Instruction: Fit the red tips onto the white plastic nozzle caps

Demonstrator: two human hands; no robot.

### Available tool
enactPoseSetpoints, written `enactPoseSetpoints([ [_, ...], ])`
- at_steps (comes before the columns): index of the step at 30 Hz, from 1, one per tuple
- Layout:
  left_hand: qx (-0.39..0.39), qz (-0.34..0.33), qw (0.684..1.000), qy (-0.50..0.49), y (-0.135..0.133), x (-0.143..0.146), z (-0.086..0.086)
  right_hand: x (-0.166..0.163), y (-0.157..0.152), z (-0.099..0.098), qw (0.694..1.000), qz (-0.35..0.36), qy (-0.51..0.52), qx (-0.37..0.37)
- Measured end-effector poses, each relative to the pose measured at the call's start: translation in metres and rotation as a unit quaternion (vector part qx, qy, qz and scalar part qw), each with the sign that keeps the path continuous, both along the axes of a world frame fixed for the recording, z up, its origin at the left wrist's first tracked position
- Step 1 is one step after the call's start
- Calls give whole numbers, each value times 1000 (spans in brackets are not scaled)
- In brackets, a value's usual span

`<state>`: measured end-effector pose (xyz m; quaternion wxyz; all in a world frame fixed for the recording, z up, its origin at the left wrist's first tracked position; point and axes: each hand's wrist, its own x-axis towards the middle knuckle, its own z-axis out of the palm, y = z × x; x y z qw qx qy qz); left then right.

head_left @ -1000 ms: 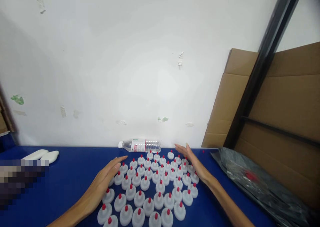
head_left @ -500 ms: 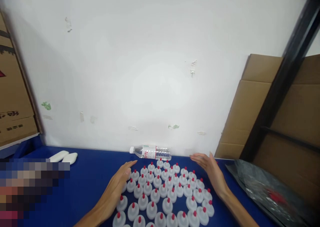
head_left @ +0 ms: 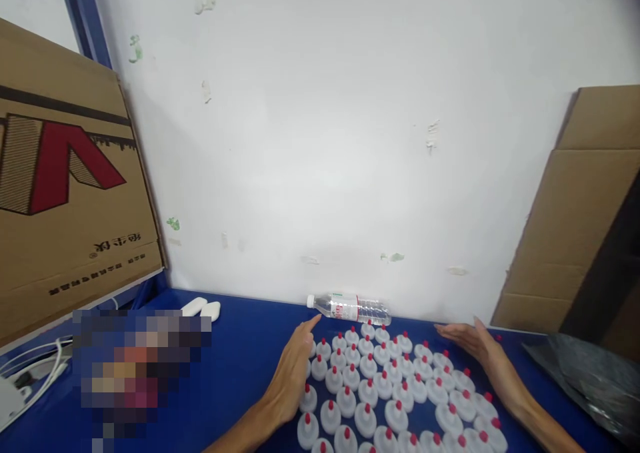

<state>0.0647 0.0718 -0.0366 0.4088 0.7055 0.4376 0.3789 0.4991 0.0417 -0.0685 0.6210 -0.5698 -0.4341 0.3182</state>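
Many small translucent white domed pieces with red tips point(head_left: 368, 392) stand upright in a loose cluster on the blue tabletop point(head_left: 240, 360). Along the cluster's left side rests my left hand point(head_left: 293, 370), fingers stretched forward, its inner edge touching or very near the outermost pieces. My right hand point(head_left: 480, 346) is at the cluster's right side, open, fingers pointing left and thumb raised, a small gap from the pieces. Neither hand holds anything. Behind the cluster a clear plastic water bottle point(head_left: 350, 308) with a white cap lies on its side against the wall.
Two white rounded objects point(head_left: 210, 311) lie at the back left, beside a pixelated patch. A printed cardboard box point(head_left: 75, 173) and white cables point(head_left: 60, 360) are farther left. Flattened cardboard point(head_left: 560, 226) leans at right, above a dark plastic bag point(head_left: 580, 380).
The view has turned left, so everything appears farther right and more of the printed box shows. Both hands keep nearly the same place beside the cluster.
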Motion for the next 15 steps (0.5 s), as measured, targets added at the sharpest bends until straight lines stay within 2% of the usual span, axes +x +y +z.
enactPoseSetpoints([
  [4,8,-2,1000,8,0,-4,1,6,1,-7,999,-34,-11,2],
  [8,61,22,998,-4,3,-11,3,14,1,-13,998,-64,-25,-2],
  [11,85,66,994,-7,14,-20,3,22,1,-19,996,-80,-33,-4],
  [15,48,107,993,10,38,-32,-5,34,1,-31,994,-102,-34,5],
])
